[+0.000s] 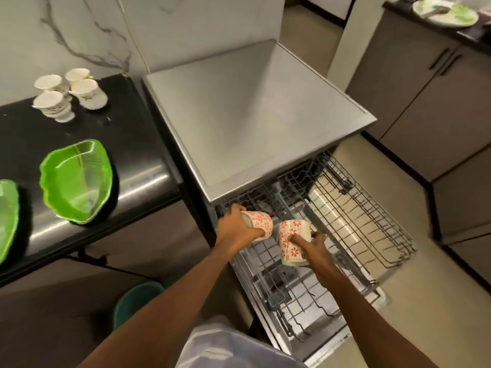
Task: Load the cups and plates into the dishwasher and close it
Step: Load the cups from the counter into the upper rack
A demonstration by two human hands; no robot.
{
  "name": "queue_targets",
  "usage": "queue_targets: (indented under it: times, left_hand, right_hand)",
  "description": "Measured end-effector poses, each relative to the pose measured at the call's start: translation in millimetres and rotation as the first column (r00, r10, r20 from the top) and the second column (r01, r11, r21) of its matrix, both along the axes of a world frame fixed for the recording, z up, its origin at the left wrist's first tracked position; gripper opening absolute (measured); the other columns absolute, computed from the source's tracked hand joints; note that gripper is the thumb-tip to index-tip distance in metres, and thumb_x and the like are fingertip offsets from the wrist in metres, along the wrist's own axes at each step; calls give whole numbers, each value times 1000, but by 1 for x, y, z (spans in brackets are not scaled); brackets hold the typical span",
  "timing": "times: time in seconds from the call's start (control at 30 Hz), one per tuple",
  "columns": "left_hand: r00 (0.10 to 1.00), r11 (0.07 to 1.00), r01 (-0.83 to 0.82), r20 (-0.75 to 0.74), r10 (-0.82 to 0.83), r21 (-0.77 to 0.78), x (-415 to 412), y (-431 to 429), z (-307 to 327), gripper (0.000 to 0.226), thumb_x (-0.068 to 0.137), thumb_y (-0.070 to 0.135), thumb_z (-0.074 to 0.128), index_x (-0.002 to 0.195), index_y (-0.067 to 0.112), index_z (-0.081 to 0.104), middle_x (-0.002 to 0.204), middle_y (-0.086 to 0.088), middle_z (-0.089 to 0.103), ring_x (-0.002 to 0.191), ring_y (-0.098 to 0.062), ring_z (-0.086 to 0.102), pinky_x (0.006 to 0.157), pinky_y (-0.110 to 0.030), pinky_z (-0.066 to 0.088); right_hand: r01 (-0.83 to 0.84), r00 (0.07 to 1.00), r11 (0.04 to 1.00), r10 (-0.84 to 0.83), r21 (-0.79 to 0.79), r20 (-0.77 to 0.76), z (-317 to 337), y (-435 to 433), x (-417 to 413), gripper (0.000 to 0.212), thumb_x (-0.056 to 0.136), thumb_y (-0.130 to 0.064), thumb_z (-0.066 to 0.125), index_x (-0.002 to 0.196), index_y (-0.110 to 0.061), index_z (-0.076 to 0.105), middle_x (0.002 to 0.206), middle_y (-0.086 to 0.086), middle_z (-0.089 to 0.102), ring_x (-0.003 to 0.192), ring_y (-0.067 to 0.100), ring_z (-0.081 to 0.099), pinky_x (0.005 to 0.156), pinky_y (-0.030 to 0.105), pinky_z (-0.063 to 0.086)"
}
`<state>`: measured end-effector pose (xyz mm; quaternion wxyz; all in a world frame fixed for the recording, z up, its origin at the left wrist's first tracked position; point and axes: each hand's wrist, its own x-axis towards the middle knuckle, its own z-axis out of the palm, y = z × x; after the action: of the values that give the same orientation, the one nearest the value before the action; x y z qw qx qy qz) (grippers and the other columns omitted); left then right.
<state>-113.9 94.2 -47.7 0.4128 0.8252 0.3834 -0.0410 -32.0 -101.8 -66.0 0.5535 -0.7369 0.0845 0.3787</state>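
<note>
Over the pulled-out upper rack [356,208] of the open dishwasher [255,120], both hands hold floral mugs. Left hand [236,229] is wrapped around one red-and-white floral mug [261,224], tipped on its side with the mouth toward the person, at the rack's near-left corner just under the dishwasher's front edge. Right hand [316,248] grips a second floral mug [292,243] by the side, a thumb across the pattern, rim pointing down, just beside the first mug. Whether either mug touches the rack wires cannot be told.

Lower rack [289,293] sits out on the dropped door and appears empty.

On the black counter [132,144]: four white cups [70,92] clustered at the far-left corner, a green leaf-shaped plate [77,181] near the front edge, and part of a second green plate [6,216] at the left edge. Another plate rests on the far counter at top right.

Judgement: loading is at an early stage; most items remain unloaded.

Risks:
- Mugs are close together; contact while being set down could chip them.
- A mug placed on its side may roll or collect water; it needs turning mouth down.
- The left mug is close under the steel front edge and could knock it.
- Extended racks will block closing unless pushed in first.
</note>
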Motion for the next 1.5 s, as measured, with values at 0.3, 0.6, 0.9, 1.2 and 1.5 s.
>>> queue_targets:
  times: [0.3,0.6,0.9,1.2,1.5]
  left_hand:
    - [895,891,389,-326,-305,235,68,12,-72,94,70,47,78,145,30,24,152,-8,26,140,-38,22,109,-52,33]
    - [820,785,538,-409,-402,306,96,55,-129,79,70,32,81,136,28,36,145,-8,29,129,-33,37,94,-49,49]
    - [742,666,658,-453,-494,352,104,67,-161,82,64,34,85,131,26,37,137,-4,37,124,-29,43,91,-45,50]
    - [782,657,622,-382,-493,426,90,60,-153,91,71,36,78,144,19,25,148,-5,33,135,-25,34,108,-42,37]
    - [911,808,391,-61,-408,441,1,22,-103,52,86,23,56,137,18,44,143,-3,46,136,-20,37,113,-36,31]
  right_hand:
    - [-302,908,827,402,-474,123,-57,4,12,88,61,-47,84,133,-18,43,132,11,38,115,30,52,95,41,49]
    - [-391,503,519,812,-760,296,-103,59,21,95,59,-44,84,136,-18,34,133,7,43,120,27,44,101,46,43]
    - [-456,283,443,895,-772,346,-140,91,27,89,70,-34,78,142,-15,30,141,8,39,126,26,37,108,39,33]
    - [-493,339,492,868,-717,362,-141,89,20,96,71,-25,81,147,-13,23,146,8,36,132,26,36,109,37,35]
    - [-446,555,687,715,-574,424,-86,58,9,81,77,-12,73,146,-18,30,145,3,38,127,21,45,96,24,43]
